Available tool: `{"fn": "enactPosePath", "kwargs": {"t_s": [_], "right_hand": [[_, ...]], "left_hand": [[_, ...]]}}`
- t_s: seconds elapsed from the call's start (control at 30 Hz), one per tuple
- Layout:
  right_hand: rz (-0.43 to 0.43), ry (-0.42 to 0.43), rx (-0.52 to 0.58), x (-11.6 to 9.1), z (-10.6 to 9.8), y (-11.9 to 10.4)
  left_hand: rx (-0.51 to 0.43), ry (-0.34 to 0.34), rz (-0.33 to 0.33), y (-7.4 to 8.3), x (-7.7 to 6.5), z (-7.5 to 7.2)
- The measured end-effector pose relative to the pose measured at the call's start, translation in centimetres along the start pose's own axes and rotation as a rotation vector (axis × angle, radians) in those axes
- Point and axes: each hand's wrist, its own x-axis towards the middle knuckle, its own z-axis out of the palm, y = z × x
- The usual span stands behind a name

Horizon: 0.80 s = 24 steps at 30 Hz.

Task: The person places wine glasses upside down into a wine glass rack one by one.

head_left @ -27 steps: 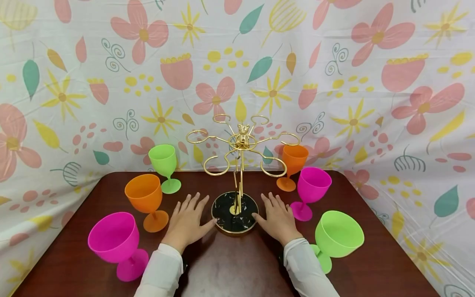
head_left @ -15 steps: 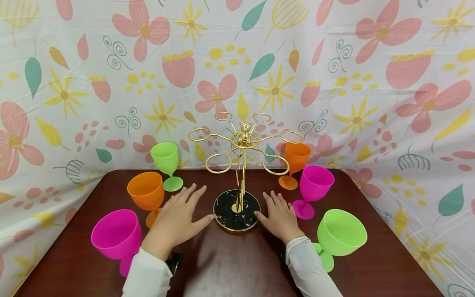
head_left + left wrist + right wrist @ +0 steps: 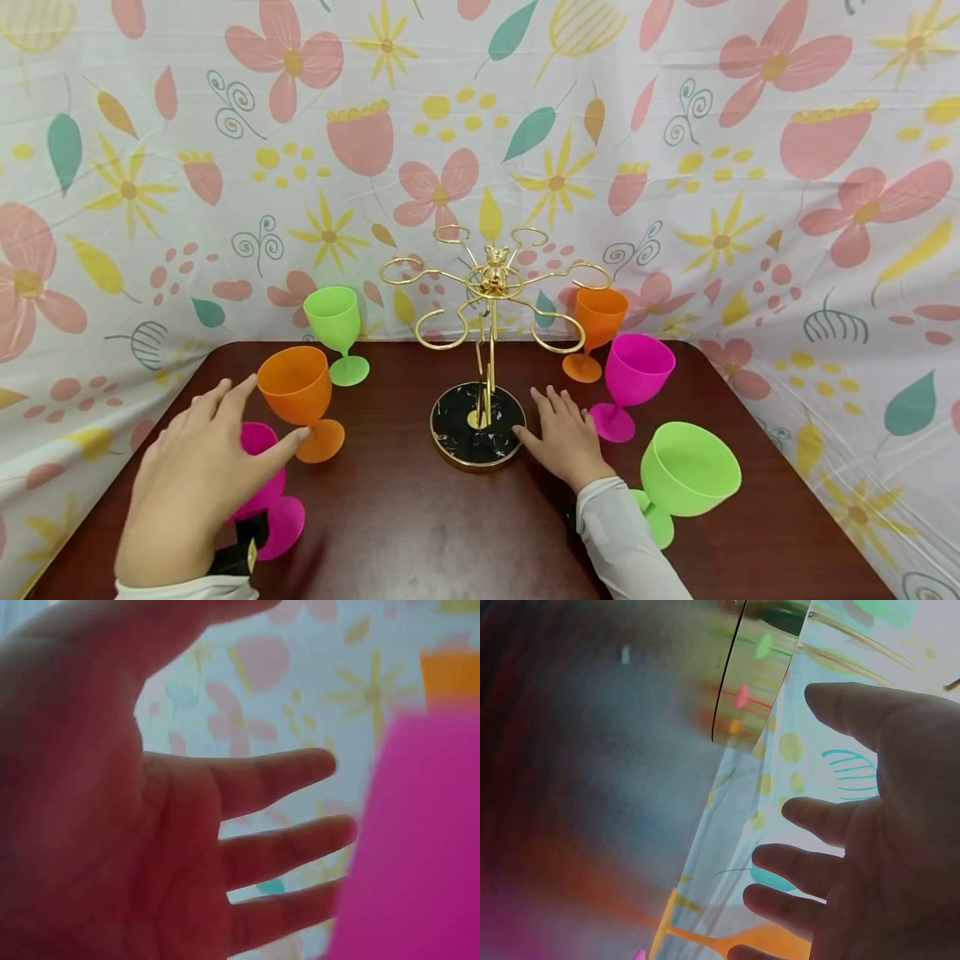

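Note:
My left hand, fingers spread, overlaps the near-left magenta goblet in the head view. In the left wrist view that goblet stands close beside the outstretched fingers, and the palm holds nothing. My right hand lies with straight fingers beside the round black base of a gold rack. Its thumb is right at the base's edge. The rack has several open rings on arms and a small bear figure on top; no goblet sits in the rings that show.
On the left stand an orange goblet and a green goblet. Along the right are an orange goblet, a magenta goblet and a green goblet. A flowered cloth hangs behind the dark wooden table.
My left hand has left the side of the rack's base and moved left and nearer, over to the near-left magenta goblet. The right hand has stayed beside the base.

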Motion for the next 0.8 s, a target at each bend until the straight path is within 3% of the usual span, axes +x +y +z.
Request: {"fn": "enactPosePath", "kwargs": {"t_s": [0.2,0.5,0.63,0.8], "right_hand": [[0.002,-0.015,0.012,-0.1,-0.2,-0.1],[0.002,-0.011,0.019,-0.1,-0.4,-0.2],[0.005,0.014,0.033,0.1,-0.5,-0.3],[0.010,0.077,0.103,0.5,-0.4,-0.2]], "left_hand": [[0.016,-0.153,-0.069,-2.1,0.1,-0.4],[-0.038,-0.334,-0.133,-2.2,0.5,-0.9],[-0.045,-0.340,-0.125,-2.2,0.6,-0.8],[-0.056,-0.238,-0.032,-1.9,0.1,-0.5]]}}
